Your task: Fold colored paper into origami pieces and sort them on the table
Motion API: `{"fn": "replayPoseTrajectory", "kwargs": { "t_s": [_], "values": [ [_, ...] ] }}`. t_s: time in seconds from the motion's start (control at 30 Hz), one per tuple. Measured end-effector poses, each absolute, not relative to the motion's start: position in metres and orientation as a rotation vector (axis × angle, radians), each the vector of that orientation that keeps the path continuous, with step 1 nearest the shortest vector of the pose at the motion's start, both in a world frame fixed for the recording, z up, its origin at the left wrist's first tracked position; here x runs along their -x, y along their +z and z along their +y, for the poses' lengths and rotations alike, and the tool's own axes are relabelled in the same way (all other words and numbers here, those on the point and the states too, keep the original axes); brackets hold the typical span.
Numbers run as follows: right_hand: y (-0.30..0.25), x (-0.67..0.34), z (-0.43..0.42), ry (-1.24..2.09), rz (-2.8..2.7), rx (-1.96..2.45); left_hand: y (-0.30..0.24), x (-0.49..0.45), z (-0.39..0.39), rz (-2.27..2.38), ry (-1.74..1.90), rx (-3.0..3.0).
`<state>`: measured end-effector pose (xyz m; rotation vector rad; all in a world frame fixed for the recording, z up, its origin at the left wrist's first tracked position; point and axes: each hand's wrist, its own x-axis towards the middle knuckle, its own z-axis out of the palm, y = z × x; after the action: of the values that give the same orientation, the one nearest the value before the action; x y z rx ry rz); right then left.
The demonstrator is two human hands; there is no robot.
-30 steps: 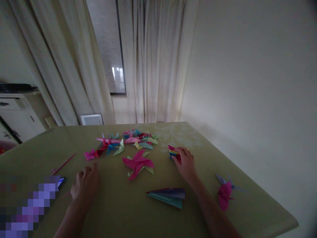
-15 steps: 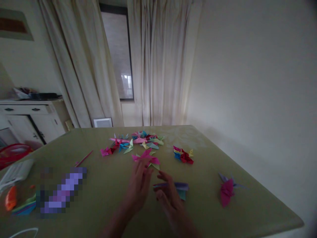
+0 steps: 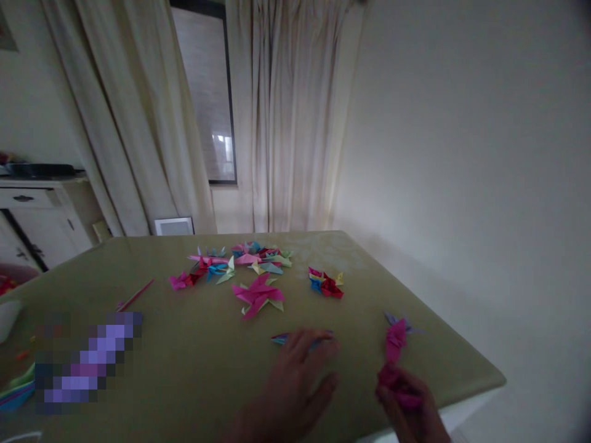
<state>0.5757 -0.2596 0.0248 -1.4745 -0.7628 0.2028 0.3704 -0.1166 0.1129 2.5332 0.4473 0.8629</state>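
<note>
My left hand lies over a narrow folded paper with blue and purple edges. Its fingers are stretched and the thumb is apart; the paper's middle is hidden under them. To the right, near the table's edge, my right hand pinches a magenta folded paper. Just beyond it is a magenta origami piece, with a lavender origami piece behind. I cannot tell whether the held paper is part of that piece. A pink and pale green paper star lies ahead of my left hand.
Several colourful origami pieces are heaped at the table's far side. A red, blue and yellow folded cluster lies right of the star. A thin pink stick and a pixelated purple item are at left. A wall stands at right.
My left hand has moved from the star to the folded paper. My right hand has left that paper, moved right and taken hold of magenta paper. The view has turned right.
</note>
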Motion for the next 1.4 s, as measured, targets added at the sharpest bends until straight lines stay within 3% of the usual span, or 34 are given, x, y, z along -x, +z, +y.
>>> {"fn": "replayPoseTrajectory", "kwargs": {
  "t_s": [0.2, 0.47, 0.7, 0.9, 1.07, 1.4],
  "values": [
    [0.053, -0.681, -0.291, -0.181, -0.601, 1.625, 0.087, -0.350, -0.054, 0.833, 0.587, -2.596],
    [0.055, -0.753, -0.255, 0.062, -0.742, 1.783, 0.062, -0.351, -0.038, 0.868, 0.326, -2.628],
    [0.038, -0.764, -0.239, 0.078, -0.824, 1.873, 0.077, -0.348, -0.018, 0.821, 0.492, -2.594],
    [0.035, -0.758, -0.245, -0.067, -0.691, 2.007, 0.096, -0.326, 0.080, 1.409, 0.848, -2.421],
    [0.029, -0.760, -0.247, -0.217, -0.726, 2.125, 0.079, -0.297, 0.135, 1.800, 0.849, -2.264],
    [0.022, -0.756, -0.256, -0.269, -0.674, 2.140, 0.063, -0.288, 0.152, 1.701, 0.865, -2.270]
  ]
}}
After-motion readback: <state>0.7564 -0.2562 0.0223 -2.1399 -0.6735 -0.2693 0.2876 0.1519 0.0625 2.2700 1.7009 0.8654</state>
